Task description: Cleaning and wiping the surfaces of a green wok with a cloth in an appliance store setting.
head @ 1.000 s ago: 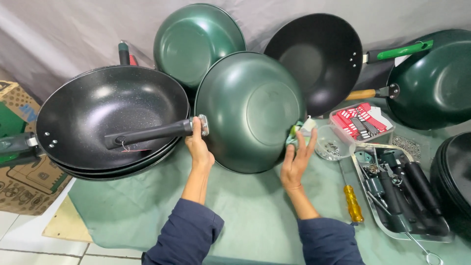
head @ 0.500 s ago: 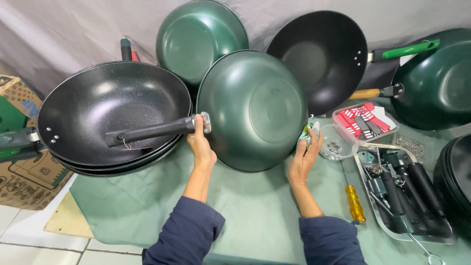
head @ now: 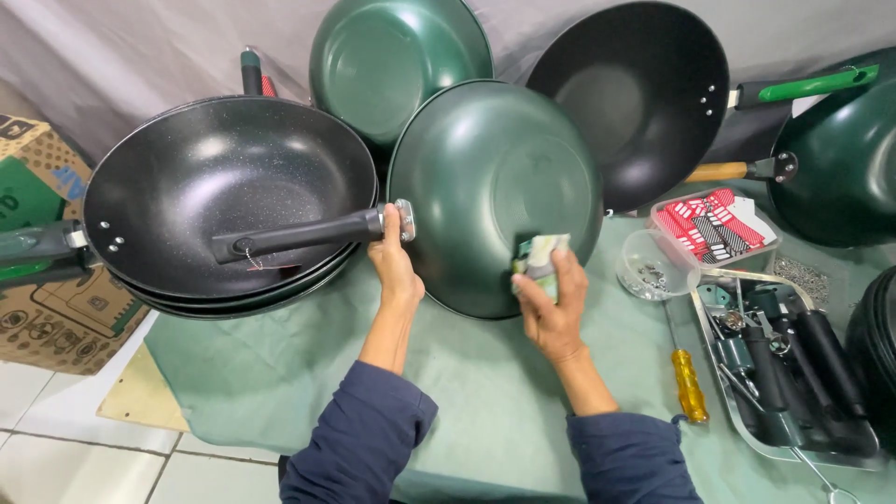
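Observation:
A dark green wok [head: 485,177] stands tilted on its edge on the green cloth [head: 467,411], its rounded underside toward me. My left hand [head: 394,261] grips it at the metal bracket where its black handle [head: 299,233] joins. That handle reaches left over a stack of black woks [head: 224,187]. My right hand [head: 551,303] presses a small folded pale green and white pad [head: 539,261] against the lower part of the wok's underside.
Another green wok [head: 397,56] and a black wok with a green handle [head: 644,93] lean at the back. A green pan [head: 840,159], a box of red packets [head: 714,224], a clear cup of screws [head: 647,271], a yellow screwdriver [head: 689,383] and a metal tray of handles [head: 793,364] lie right. Cardboard boxes [head: 42,280] stand left.
My right hand has moved from the wok's right rim in onto its underside, now with the small pad held against the surface. The left hand has kept its grip.

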